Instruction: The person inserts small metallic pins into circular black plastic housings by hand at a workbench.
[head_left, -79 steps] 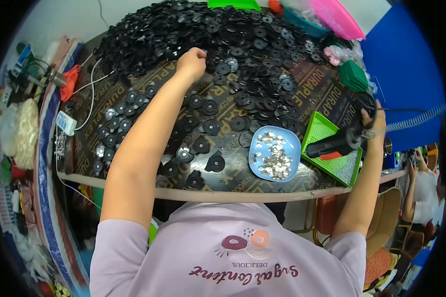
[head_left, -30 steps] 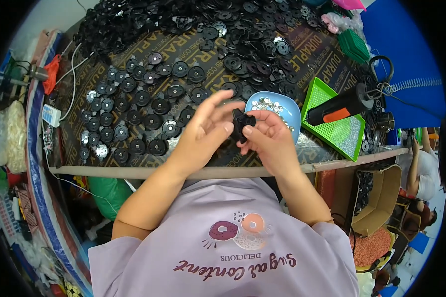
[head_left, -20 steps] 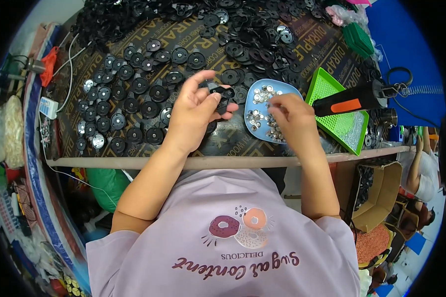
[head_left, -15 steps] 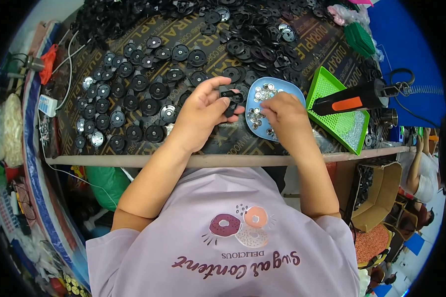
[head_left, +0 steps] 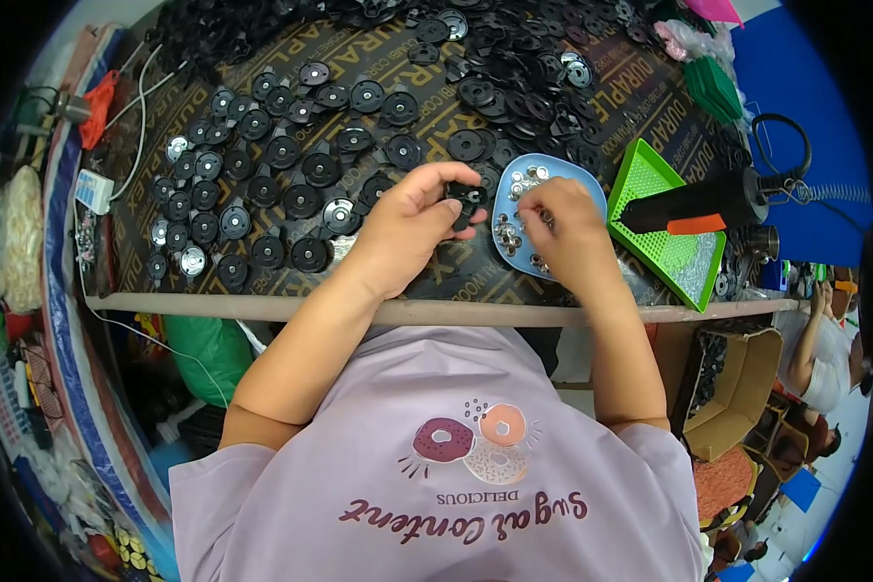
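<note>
The left hand (head_left: 407,233) is half closed around a small black plastic part (head_left: 464,199), which is gripped between the thumb, laid against its near side, and the bent index finger, arched over its far side. The lower fingers are curled beneath, and a fingertip is seen past the part's lower edge. The part is held above the table (head_left: 456,272), just left of the blue dish (head_left: 506,194).

The right hand (head_left: 572,233) is held over the dish, its back turned up and its fingers bent to the left. The thumb and index finger are brought near each other above the small metal parts (head_left: 507,238) lying in the dish. Something dark and shiny is seen by the fingers, but whether it is pinched or merely lies below cannot be told.

Both elbows are bent. The left forearm (head_left: 310,335) is slanted up and to the right across the table's edge strip (head_left: 427,312); the right forearm (head_left: 621,330) is set more upright and tilted to the left.

To the left of the left hand, black discs (head_left: 302,201) are spread out face up, a few with a silvery face. Farther back, a dense heap of black parts (head_left: 291,19) is piled. To the right of the dish, a green tray (head_left: 650,184) is placed at a slant, with a black cylindrical tool (head_left: 727,199) bearing an orange patch held above it.
</note>
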The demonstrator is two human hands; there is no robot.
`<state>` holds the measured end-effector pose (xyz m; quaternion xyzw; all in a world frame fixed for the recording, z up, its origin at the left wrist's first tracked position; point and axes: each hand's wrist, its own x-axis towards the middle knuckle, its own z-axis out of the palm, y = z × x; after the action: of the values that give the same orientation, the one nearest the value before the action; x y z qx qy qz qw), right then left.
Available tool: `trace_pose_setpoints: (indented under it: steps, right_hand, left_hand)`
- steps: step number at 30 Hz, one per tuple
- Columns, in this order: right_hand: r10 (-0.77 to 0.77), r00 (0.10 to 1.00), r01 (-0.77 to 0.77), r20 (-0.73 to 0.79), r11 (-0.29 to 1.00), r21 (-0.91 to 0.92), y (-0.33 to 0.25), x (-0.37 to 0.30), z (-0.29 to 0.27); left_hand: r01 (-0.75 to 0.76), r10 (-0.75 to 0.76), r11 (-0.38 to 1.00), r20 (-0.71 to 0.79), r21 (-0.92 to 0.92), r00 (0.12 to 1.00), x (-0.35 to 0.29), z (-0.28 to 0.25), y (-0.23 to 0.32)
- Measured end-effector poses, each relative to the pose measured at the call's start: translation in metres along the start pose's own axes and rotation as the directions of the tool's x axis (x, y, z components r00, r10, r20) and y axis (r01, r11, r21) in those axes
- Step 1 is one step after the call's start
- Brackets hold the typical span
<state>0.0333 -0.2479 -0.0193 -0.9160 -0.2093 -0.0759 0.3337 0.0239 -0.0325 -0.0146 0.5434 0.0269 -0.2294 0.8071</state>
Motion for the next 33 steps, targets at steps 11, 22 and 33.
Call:
trace_pose_setpoints:
  steps: [11,22,33]
  right_hand:
    - [-0.289,0.926,0.308,-0.244,0.95,0.044,-0.027,0.001,-0.009]
    - [0.412,0.892,-0.391,0.185,0.503,0.771,-0.019,-0.001,0.011]
    - [0.298,0.951,-0.242,-0.078,0.879,0.41,-0.035,0.006,0.017]
  left_hand:
    - [0.116,-0.103,0.985,0.099,-0.131,0.99,0.004,0.017,-0.001]
    - [-0.138,0.141,0.99,0.127,-0.034,0.982,0.001,0.014,-0.003]
    - [-0.162,0.164,0.986,0.062,-0.046,0.985,-0.003,0.015,-0.004]
